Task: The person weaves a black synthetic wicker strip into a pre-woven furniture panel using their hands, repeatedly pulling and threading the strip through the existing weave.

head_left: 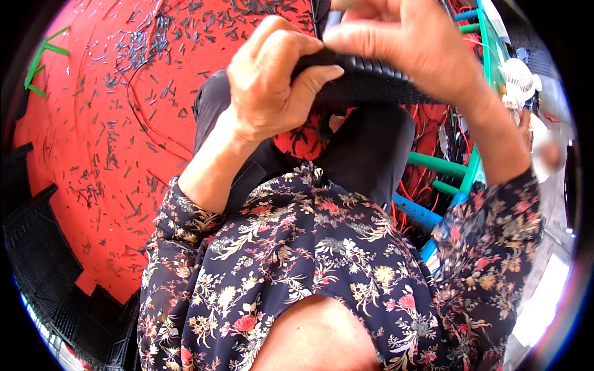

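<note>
The black piece [374, 91] is over the knees [393, 127]. The left hand [272, 80] pinches its edge; I cannot tell if the right hand [408, 52] pinches too. Best hold it still, go gently.

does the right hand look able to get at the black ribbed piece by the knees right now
Probably yes: the right hand appears right at the black ribbed piece, overlapping its upper edge, with nothing visible between them.

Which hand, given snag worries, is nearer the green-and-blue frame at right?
Right. The right hand is just left of the frame's upper part; the left hand is farther left.
</note>
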### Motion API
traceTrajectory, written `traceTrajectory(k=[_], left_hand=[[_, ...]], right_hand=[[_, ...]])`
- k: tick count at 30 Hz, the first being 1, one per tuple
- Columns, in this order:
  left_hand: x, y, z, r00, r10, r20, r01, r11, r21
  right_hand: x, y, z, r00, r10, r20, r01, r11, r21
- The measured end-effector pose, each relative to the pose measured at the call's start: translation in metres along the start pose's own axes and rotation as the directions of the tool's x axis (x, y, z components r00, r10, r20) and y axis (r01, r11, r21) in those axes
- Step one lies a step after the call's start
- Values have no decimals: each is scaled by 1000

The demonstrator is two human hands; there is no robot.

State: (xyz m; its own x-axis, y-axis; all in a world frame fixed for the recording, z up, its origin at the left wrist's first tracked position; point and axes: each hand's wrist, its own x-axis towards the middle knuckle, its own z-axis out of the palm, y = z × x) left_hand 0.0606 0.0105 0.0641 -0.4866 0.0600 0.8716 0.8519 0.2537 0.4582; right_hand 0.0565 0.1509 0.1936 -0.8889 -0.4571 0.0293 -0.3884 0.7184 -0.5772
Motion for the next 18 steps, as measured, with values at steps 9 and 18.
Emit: traceTrajectory(k=[9,18], left_hand=[[-10,-6,12,1000,-7,11,8,999,-37],[2,-10,6,992,95,-83,-90,994,61]], right_hand=[[-33,10,48,839,-344,-422,410,909,74],[-43,9,62,913,208,-352,88,740,666]])
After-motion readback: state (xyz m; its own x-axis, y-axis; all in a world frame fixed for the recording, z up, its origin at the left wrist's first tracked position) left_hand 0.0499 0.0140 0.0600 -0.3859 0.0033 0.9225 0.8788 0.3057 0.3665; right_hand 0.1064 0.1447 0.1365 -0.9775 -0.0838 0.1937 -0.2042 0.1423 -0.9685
